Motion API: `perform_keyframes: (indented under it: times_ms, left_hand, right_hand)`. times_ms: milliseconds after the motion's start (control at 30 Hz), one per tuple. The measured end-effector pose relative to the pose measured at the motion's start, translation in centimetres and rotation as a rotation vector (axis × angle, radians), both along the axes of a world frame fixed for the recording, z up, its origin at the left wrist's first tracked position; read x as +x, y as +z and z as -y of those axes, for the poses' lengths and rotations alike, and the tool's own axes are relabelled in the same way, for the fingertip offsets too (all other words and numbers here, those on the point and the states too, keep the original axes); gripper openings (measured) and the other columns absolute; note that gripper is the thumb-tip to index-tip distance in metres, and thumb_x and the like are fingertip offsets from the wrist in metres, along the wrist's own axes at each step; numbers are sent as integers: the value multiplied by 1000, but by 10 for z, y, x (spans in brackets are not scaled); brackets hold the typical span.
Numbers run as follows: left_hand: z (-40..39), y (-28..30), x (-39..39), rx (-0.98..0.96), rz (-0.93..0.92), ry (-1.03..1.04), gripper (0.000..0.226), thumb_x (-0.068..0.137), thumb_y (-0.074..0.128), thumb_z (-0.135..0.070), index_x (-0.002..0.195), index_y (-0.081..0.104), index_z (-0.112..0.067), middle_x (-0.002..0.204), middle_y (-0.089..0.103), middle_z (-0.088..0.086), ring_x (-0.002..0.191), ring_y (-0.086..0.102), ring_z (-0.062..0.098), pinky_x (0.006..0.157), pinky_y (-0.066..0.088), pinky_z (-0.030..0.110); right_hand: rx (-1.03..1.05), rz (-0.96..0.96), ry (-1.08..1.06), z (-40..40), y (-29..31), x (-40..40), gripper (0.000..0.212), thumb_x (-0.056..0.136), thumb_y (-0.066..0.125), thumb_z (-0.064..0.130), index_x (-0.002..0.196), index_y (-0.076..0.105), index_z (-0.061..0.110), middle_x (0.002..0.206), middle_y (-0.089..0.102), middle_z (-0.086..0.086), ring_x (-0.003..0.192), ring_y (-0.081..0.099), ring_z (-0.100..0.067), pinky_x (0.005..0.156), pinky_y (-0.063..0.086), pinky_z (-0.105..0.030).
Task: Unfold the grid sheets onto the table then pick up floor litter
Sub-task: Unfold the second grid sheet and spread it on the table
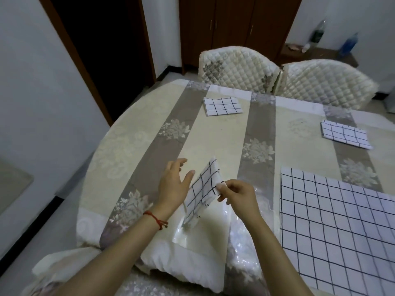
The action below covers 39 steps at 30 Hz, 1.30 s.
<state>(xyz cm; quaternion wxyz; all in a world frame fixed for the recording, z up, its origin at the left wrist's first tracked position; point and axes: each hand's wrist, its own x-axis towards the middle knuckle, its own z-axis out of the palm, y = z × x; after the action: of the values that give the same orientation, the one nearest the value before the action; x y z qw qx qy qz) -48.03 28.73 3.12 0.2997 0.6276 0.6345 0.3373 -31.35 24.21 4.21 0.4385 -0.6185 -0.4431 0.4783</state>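
A folded white sheet with a black grid (pixel 203 189) stands tilted above the near middle of the table (pixel 132 146). My right hand (pixel 237 194) pinches its right edge between thumb and fingers. My left hand (pixel 174 182) is beside the sheet's left side, fingers straight, thumb close to the cloth. One grid sheet (pixel 333 229) lies unfolded flat at the near right. Two folded grid sheets lie farther off: one (pixel 222 106) at the far middle, another (pixel 346 134) at the far right.
Two quilted cream chairs (pixel 237 67) (pixel 329 82) stand at the table's far side. A dark doorway (pixel 102 50) is at the left, a brown cabinet (pixel 235 24) behind. Bottles (pixel 350 43) stand on a low shelf at the far right. Pale floor shows at the left.
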Motion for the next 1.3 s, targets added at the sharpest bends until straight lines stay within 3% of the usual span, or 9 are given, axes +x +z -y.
perform_keyframes:
  times_ms: [100, 400, 533, 667, 833, 933, 1033, 1133, 1300]
  left_hand:
    - [30, 15, 16, -95, 111, -52, 20, 83, 61, -34, 94, 65, -18, 94, 63, -7, 84, 59, 6, 71, 44, 16]
    - [63, 53, 37, -370, 591, -23, 16, 81, 65, -22, 78, 72, -8, 80, 70, 13, 74, 68, 18, 76, 58, 36]
    - [68, 58, 39, -319, 549, 19, 22, 83, 60, -10, 63, 68, -10, 59, 62, 5, 60, 60, 16, 71, 56, 36]
    - [64, 60, 28, -203, 456, 116, 22, 83, 61, -11, 61, 62, -12, 67, 57, 12, 64, 50, 21, 61, 44, 31]
    - [61, 69, 12, -54, 413, 167, 28, 80, 65, -12, 54, 56, -12, 51, 42, -2, 52, 36, 12, 55, 29, 27]
    - [56, 74, 0, 68, 264, 212, 26, 77, 68, -21, 68, 61, 2, 62, 51, 8, 62, 45, 16, 61, 35, 29]
    - [54, 84, -7, 161, 85, 223, 19, 80, 67, -17, 96, 67, -8, 95, 63, 3, 89, 55, 14, 79, 42, 27]
    - [52, 97, -1, 212, 30, -18, 37, 78, 70, -19, 114, 61, -13, 108, 54, -9, 105, 48, 6, 92, 37, 21]
    - [35, 100, 1, 128, 113, -462, 21, 74, 71, -20, 95, 70, -18, 93, 68, -3, 91, 59, 7, 84, 46, 23]
  right_hand:
    - [35, 14, 7, 2, 12, -4, 18, 77, 71, 19, 62, 66, 8, 56, 63, 4, 51, 54, 0, 52, 42, -11]
    - [66, -18, 178, 25, 39, 5, 27, 72, 75, 8, 54, 59, 22, 68, 61, 3, 73, 60, -13, 74, 51, -26]
    - [67, -27, 210, 35, 50, 15, 24, 72, 74, 7, 58, 57, 16, 70, 59, -1, 70, 58, -12, 73, 49, -26]
    - [93, 49, 31, 38, 57, 37, 28, 78, 70, 12, 60, 49, 15, 58, 47, 1, 51, 41, -4, 52, 35, -14]
    - [151, 193, -169, 38, 58, 65, 30, 78, 68, 15, 57, 46, 15, 55, 39, 0, 54, 35, -14, 52, 29, -26]
    - [202, 211, -168, 38, 65, 68, 33, 79, 67, 16, 54, 47, 20, 43, 41, 9, 49, 34, -9, 50, 28, -22]
    - [263, 230, -98, 36, 76, 59, 27, 81, 67, 17, 57, 54, 21, 43, 49, 16, 46, 42, -2, 48, 32, -11]
    - [302, 321, 61, 31, 90, 36, 25, 79, 69, 20, 57, 59, 27, 50, 55, 15, 52, 47, -1, 54, 36, -14]
    - [316, 412, 150, 21, 109, -16, 14, 75, 72, 19, 63, 67, 16, 48, 52, 8, 49, 45, -3, 48, 32, -12]
